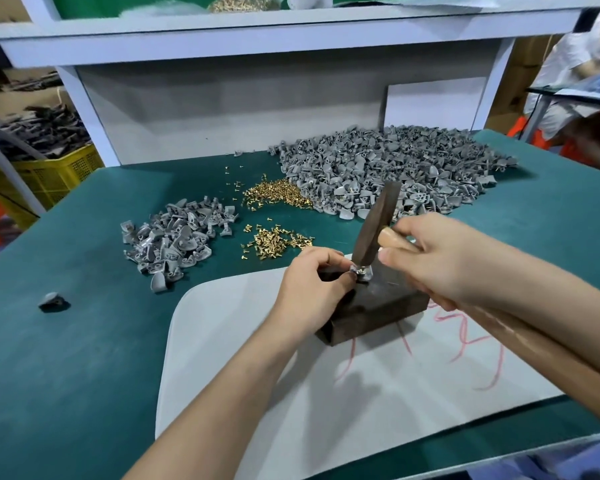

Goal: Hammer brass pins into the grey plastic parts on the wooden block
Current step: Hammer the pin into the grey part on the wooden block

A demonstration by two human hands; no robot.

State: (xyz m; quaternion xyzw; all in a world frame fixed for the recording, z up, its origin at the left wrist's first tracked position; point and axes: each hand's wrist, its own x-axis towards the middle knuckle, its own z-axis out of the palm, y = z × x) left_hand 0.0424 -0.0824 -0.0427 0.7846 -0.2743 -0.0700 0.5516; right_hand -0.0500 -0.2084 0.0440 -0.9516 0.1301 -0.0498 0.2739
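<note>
**Hammer meets part on the block**

Head view: the left hand (312, 282) pinches a small grey plastic part (363, 273) on the dark wooden block (378, 306). The right hand (433, 258) grips a wooden-handled dark metal hammer (374, 220), its face down on the part.

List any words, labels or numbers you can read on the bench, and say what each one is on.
Nothing can be read.
Red marks on the sheet: hand-drawn strokes, partly covered beside the block, and not legible as letters or numbers.
I can make out no other label, brand or sign in this view.
</note>
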